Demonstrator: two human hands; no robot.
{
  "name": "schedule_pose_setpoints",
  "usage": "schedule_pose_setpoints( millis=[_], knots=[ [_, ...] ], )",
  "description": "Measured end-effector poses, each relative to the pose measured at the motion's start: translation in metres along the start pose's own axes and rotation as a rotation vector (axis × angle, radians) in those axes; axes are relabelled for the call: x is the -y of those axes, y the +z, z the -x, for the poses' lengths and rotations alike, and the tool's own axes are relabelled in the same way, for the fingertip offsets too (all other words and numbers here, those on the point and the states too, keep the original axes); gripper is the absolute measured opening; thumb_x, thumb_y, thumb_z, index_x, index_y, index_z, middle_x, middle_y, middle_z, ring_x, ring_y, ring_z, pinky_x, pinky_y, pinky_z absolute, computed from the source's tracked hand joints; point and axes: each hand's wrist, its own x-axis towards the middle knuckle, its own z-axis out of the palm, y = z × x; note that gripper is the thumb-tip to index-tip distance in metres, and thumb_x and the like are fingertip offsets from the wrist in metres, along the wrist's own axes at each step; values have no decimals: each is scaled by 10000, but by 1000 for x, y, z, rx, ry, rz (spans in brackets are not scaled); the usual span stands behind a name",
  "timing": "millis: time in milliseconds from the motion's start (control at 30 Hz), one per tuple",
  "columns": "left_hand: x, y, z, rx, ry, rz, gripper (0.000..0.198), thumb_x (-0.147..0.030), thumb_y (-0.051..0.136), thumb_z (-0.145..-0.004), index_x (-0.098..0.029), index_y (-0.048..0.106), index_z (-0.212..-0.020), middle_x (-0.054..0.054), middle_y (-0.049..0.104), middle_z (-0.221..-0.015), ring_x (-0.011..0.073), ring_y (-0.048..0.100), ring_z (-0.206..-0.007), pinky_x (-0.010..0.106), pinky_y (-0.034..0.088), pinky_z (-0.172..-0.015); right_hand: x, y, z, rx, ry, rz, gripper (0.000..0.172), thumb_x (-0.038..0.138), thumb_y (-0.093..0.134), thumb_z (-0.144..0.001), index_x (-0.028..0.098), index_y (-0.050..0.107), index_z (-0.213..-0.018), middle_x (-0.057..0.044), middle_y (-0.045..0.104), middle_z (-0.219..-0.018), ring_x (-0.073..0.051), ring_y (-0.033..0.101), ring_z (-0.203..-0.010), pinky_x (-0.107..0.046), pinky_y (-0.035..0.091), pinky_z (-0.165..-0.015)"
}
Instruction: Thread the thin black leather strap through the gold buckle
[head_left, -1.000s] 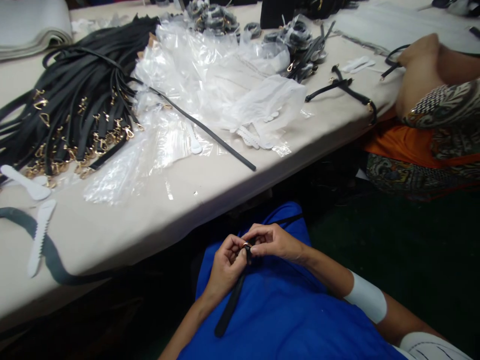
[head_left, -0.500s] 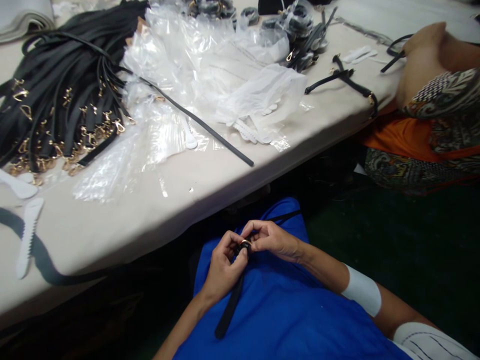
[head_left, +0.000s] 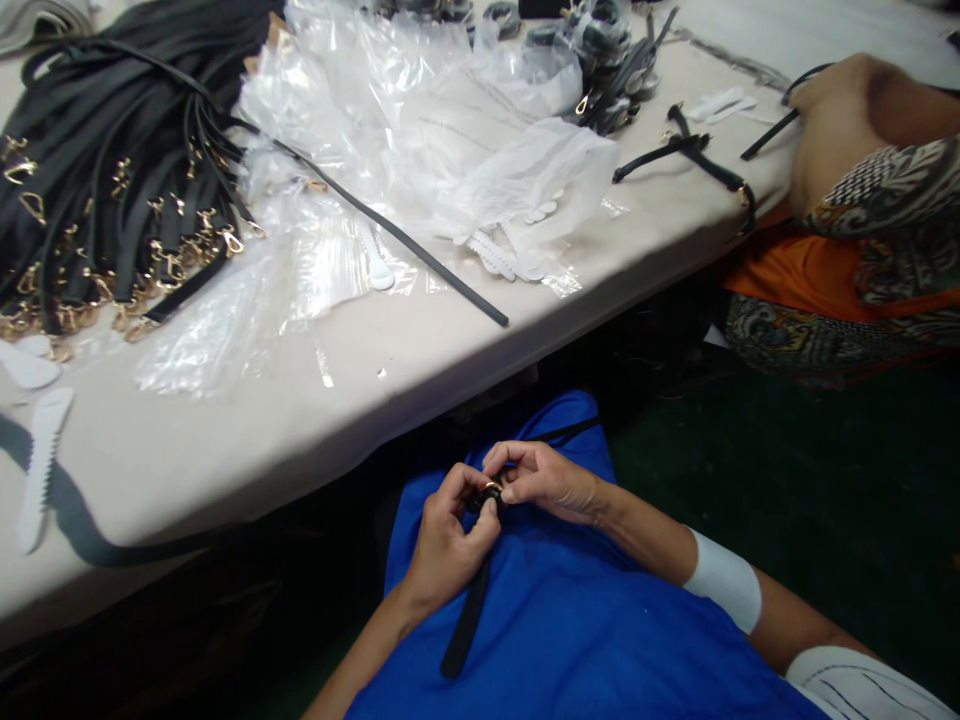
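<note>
Over the blue cloth (head_left: 555,590) on my lap, both my hands meet at a black strap (head_left: 469,620) with a small gold-coloured metal piece at its upper part. My left hand (head_left: 454,530) is closed on the strap, thumb and fingers pinching it from the left. From the right, the thumb and fingertips of my right hand (head_left: 544,480) pinch it beside the metal piece. One end of the strap hangs down below my left hand. The fingers partly hide the metal piece, so its exact shape cannot be made out.
On the table (head_left: 315,440) lie a heap of black straps with gold clasps (head_left: 135,180), clear plastic bags (head_left: 390,130) and a white notched piece (head_left: 43,470). One long strap (head_left: 420,255) points toward the table edge. At the right, a co-worker's hand (head_left: 844,130) holds a black strap.
The strap's hanging end has swung slightly right. My hands keep the same pinch with small finger shifts. Table items at the left appear shifted slightly left in view.
</note>
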Motion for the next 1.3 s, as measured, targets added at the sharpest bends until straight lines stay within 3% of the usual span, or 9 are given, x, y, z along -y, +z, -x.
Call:
schedule_pose_setpoints(
  millis=[333, 567, 800, 933, 1000, 1033, 1133, 1233, 1300],
  knots=[
    [2, 4, 9, -37, 37, -116, 26, -190, 553, -837, -211, 555, -852, 7, 604, -762, 160, 577, -689, 249, 422, -639, -8, 4, 2, -46, -59, 58, 314, 134, 788, -567, 137, 659, -853, -3, 595, -868, -125, 536, -788, -230, 421, -709],
    [9, -1, -1, -82, -58, -32, 59, -251, 581, -827, -195, 569, -815, -2, 583, -728, 148, 538, -671, 233, 396, -618, -21, 7, -2, -219, -283, 476, 246, 240, 741, -696, 144, 655, -906, -2, 553, -877, -92, 493, -656, -223, 401, -596],
    [1, -41, -17, 393, -293, 232, 332, -481, 503, -906, -169, 616, -910, 66, 664, -748, 141, 520, -595, 233, 383, -567, 1, -20, 9, -184, -243, 811, 160, 325, 724, -808, 166, 718, -790, -8, 647, -741, -131, 544, -653, -244, 391, -591],
    [-1, -61, -19, 355, -296, 117, 398, -524, 555, -876, -146, 661, -938, 5, 543, -624, 114, 422, -552, 216, 296, -535, 13, -43, 14, -347, -321, 1048, 153, 293, 685, -848, 181, 712, -748, -11, 645, -707, -150, 551, -635, -278, 413, -605],
    [-5, -67, -19, 333, -292, 104, 389, -518, 564, -876, -144, 665, -912, -24, 466, -590, 101, 356, -546, 213, 260, -540, 18, -47, 15, -374, -364, 1192, 82, 248, 681, -846, 192, 731, -813, -39, 670, -824, -189, 593, -751, -332, 462, -717],
    [-9, -69, -19, 334, -286, 108, 380, -511, 561, -881, -146, 662, -911, -32, 442, -584, 98, 335, -547, 213, 248, -543, 21, -45, 16, -356, -398, 1245, 87, 224, 684, -839, 205, 738, -904, -60, 675, -953, -221, 605, -878, -379, 468, -823],
    [-21, -70, -20, 352, -258, 114, 360, -492, 546, -897, -144, 640, -895, -35, 429, -588, 98, 318, -548, 222, 232, -545, 28, -28, 15, -125, -477, 1182, 452, 216, 686, -842, 253, 594, -1284, -91, 549, -1315, -260, 492, -1213, -461, 360, -1065],
    [-33, -69, -24, 368, -227, 84, 364, -492, 537, -902, -143, 607, -830, -27, 450, -586, 96, 315, -540, 228, 223, -534, 30, -5, 9, 177, -433, 939, 442, 283, 623, -907, 243, 547, -1340, -78, 608, -1194, -212, 567, -1090, -367, 445, -972],
    [-37, -75, -25, 366, -217, 56, 378, -498, 534, -903, -141, 589, -792, -23, 461, -591, 92, 317, -537, 226, 224, -526, 29, 3, 5, 185, -392, 821, 332, 318, 597, -926, 227, 631, -1243, -50, 644, -1022, -185, 594, -936, -314, 470, -855]
  ],
)
